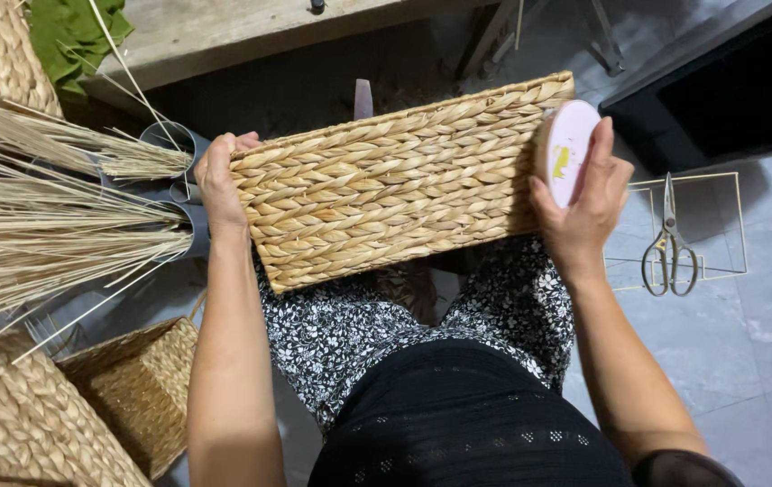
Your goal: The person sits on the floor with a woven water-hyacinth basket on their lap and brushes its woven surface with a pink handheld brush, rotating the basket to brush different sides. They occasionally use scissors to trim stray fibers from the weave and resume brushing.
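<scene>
A rectangular basket (pixel 386 180) of braided straw lies on its side across my lap, its woven wall facing up. My left hand (pixel 216 176) grips the basket's left end, fingers curled over the edge. My right hand (pixel 584 194) is at the basket's right end and holds a round pink-and-white disc-shaped thing (pixel 565 149) pressed against that end. My knees in black-and-white patterned cloth (pixel 350 334) show under the basket.
Bundles of pale straw stalks (pixel 52 216) fan in from the left. More woven baskets (pixel 133 388) stand at the lower left and top left. Metal scissors (pixel 668 248) lie on a wire frame (pixel 729 225) on the grey floor at the right. A wooden plank (pixel 224 36) and green cloth (pixel 70 36) sit behind.
</scene>
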The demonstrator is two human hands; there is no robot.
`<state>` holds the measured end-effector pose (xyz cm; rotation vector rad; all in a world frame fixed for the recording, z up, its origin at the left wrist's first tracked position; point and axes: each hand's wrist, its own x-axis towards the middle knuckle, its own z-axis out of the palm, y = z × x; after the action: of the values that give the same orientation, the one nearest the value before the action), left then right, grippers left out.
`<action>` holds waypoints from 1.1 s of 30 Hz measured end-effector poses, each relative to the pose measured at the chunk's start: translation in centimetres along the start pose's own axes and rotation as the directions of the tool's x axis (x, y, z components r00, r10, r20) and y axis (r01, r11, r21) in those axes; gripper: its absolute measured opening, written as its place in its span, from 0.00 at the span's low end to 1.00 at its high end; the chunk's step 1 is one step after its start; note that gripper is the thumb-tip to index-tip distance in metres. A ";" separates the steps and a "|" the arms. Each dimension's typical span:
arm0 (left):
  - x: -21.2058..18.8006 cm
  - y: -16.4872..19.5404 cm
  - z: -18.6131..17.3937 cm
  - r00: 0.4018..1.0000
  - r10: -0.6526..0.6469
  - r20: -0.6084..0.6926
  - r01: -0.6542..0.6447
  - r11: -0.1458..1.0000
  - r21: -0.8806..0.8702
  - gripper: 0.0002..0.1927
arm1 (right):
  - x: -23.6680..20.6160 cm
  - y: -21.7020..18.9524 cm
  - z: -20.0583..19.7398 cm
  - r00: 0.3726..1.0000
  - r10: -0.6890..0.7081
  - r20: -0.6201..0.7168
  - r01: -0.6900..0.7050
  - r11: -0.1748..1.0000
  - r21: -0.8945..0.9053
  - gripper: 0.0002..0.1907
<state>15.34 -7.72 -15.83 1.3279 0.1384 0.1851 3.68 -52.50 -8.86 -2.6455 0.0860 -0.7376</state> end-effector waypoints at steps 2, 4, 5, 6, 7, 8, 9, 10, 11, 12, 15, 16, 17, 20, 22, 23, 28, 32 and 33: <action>0.0 0.1 0.0 0.998 -0.047 -0.029 0.046 0.998 -0.036 0.17 | 0.1 -1.9 1.2 0.998 -0.056 -0.003 0.056 0.998 0.031 0.52; 0.0 0.2 0.0 1.000 -0.014 -0.011 0.013 0.999 -0.039 0.17 | -0.3 -4.9 3.1 0.983 -0.180 0.034 0.177 0.981 0.076 0.53; 0.0 0.3 -0.1 1.000 0.001 -0.001 -0.001 0.999 -0.039 0.17 | -0.6 -6.4 4.0 0.970 -0.233 0.066 0.226 0.969 0.101 0.54; -0.1 0.4 -0.1 1.000 0.001 -0.008 -0.002 0.999 -0.038 0.17 | -0.8 -7.7 4.7 0.965 -0.250 0.074 0.239 0.962 0.128 0.55; -0.1 0.5 -0.1 1.000 0.001 -0.016 -0.001 0.999 -0.038 0.17 | -0.9 -8.7 5.3 0.960 -0.268 0.083 0.253 0.955 0.154 0.55; -0.2 0.6 -0.1 1.000 -0.002 -0.024 0.002 0.999 -0.039 0.17 | -0.9 -9.1 5.6 0.954 -0.285 0.094 0.266 0.947 0.178 0.55; -0.3 0.6 -0.1 1.000 -0.003 -0.028 0.002 1.000 -0.017 0.17 | -0.6 -8.9 5.8 0.948 -0.302 0.105 0.281 0.944 0.175 0.55; -0.3 0.7 0.0 0.999 -0.002 -0.032 0.002 1.000 0.004 0.18 | -0.1 -8.3 5.8 0.941 -0.319 0.115 0.298 0.939 0.171 0.55; -0.3 0.7 0.1 0.999 -0.003 -0.033 0.004 1.000 0.025 0.18 | 0.4 -7.2 5.6 0.934 -0.334 0.125 0.313 0.935 0.165 0.54; -0.3 0.7 0.1 0.999 0.004 -0.032 -0.003 1.000 0.030 0.18 | 0.8 -5.7 5.2 0.945 -0.308 0.107 0.299 0.950 0.089 0.55; -0.2 0.5 0.3 0.999 0.024 -0.021 -0.024 0.999 0.030 0.19 | 1.9 -0.7 3.3 0.980 -0.199 0.017 0.200 0.978 -0.053 0.56; 0.0 0.4 0.5 0.999 0.034 -0.012 -0.033 0.999 0.020 0.19 | 2.1 0.7 2.5 0.997 -0.078 0.013 0.078 0.997 -0.004 0.52; 0.1 0.2 0.5 0.999 0.041 -0.005 -0.041 0.999 0.011 0.19 | 2.0 1.5 1.9 0.999 0.044 0.018 -0.045 0.998 0.045 0.49; 0.3 -0.4 0.3 0.999 0.030 -0.032 -0.029 0.999 0.032 0.18 | 1.5 1.1 1.7 1.000 0.006 -0.013 -0.005 0.997 0.071 0.50; 0.5 -0.9 0.2 0.999 0.034 -0.039 -0.036 0.999 -0.041 0.17 | 1.4 -1.2 2.7 0.994 -0.106 -0.017 0.107 0.992 0.070 0.51; 0.6 -1.1 0.0 0.998 0.039 -0.044 -0.042 0.996 -0.074 0.17 | 1.3 -2.9 3.7 0.983 -0.181 -0.015 0.182 0.981 0.069 0.52; 0.9 -1.6 -0.4 0.996 0.068 -0.055 -0.072 0.993 -0.088 0.18 | 0.3 -12.9 7.4 0.918 -0.382 0.105 0.368 0.921 0.130 0.55; 0.9 -1.5 -0.3 0.995 0.090 -0.047 -0.092 0.995 -0.030 0.19 | -0.5 -21.8 9.5 0.858 -0.429 0.282 0.373 0.898 0.233 0.55; 0.9 -1.3 -0.4 0.998 0.026 -0.060 -0.028 0.999 -0.037 0.19 | -0.9 -23.7 9.7 0.850 -0.444 0.283 0.374 0.888 0.267 0.55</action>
<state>16.23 -7.46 -17.21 1.2874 0.1665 0.2487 6.80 -27.14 -7.73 -2.5693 -0.6393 -0.3728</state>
